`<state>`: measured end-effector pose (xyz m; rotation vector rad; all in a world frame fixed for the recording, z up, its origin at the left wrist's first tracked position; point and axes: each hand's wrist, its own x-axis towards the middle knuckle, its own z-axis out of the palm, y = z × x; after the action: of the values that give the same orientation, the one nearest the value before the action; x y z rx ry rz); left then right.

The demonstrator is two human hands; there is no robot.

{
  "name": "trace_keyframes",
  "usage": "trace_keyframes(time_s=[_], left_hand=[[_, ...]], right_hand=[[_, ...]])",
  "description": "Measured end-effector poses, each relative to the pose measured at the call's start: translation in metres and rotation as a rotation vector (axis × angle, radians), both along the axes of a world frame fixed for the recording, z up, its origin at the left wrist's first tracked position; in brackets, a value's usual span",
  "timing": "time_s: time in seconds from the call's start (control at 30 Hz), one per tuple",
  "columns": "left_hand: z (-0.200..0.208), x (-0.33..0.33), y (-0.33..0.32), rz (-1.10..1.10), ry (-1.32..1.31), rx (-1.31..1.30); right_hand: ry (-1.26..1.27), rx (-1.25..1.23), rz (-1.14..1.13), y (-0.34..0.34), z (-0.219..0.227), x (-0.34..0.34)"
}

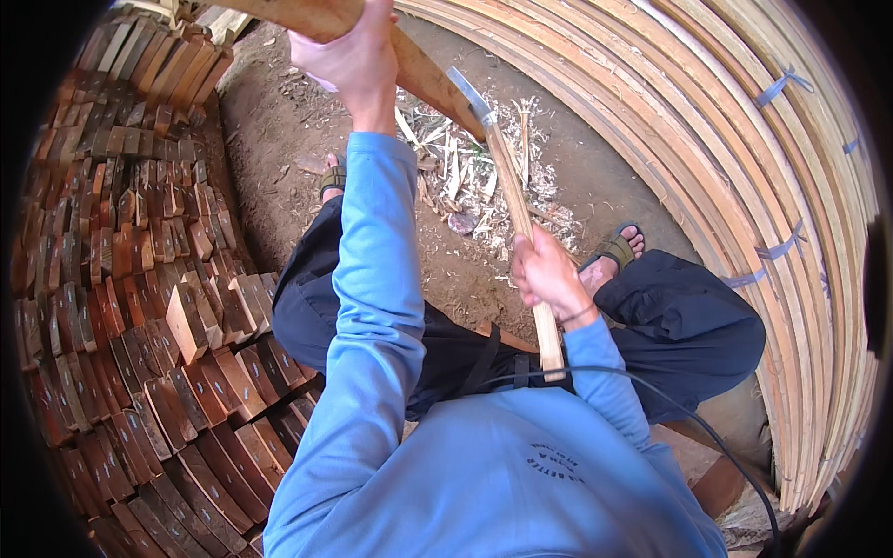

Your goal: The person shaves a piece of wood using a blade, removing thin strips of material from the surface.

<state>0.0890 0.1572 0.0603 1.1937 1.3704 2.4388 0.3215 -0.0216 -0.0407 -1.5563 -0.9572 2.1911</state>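
Up at the top of the view, my left hand (pixel 352 70) is closed around a thick, curved brown piece of wood (pixel 430 86), which tapers toward its lower right end. My right hand (pixel 551 272) grips the pale wooden handle (pixel 509 177) of a chopping tool; whether it is a hatchet or an adze I cannot tell. Its metal blade (pixel 471 96) lies at the tapered end of the wood, overlapping it in view; contact is unclear. The handle's butt reaches back to my waist.
Wood chips and shavings (pixel 456 177) litter the dirt floor between my sandalled feet. Stacked dark wooden pieces (pixel 139 325) fill the left side. Long pale wooden strips (pixel 688 121), tied in places, run along the right. A black cable (pixel 688 409) crosses my lap.
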Motion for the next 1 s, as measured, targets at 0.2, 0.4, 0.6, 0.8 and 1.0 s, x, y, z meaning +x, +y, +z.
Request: trace_keyframes(time_s=[0.2, 0.4, 0.6, 0.8, 1.0], left_hand=[[0.007, -0.015, 0.020, -0.043, 0.083, -0.036], [0.001, -0.016, 0.025, 0.047, 0.037, 0.065], [0.005, -0.017, 0.022, 0.080, 0.046, -0.036], [0.002, -0.013, 0.018, 0.051, 0.120, -0.043], [0.002, -0.033, 0.018, 0.073, 0.057, -0.046]], right_hand=[[0.131, -0.067, -0.090, -0.003, -0.006, 0.002], [0.134, -0.113, -0.074, 0.010, -0.014, -0.014], [0.125, -0.082, -0.064, -0.013, -0.012, 0.000], [0.139, -0.059, -0.044, -0.003, -0.007, 0.003], [0.115, -0.046, -0.049, -0.029, 0.001, 0.007]])
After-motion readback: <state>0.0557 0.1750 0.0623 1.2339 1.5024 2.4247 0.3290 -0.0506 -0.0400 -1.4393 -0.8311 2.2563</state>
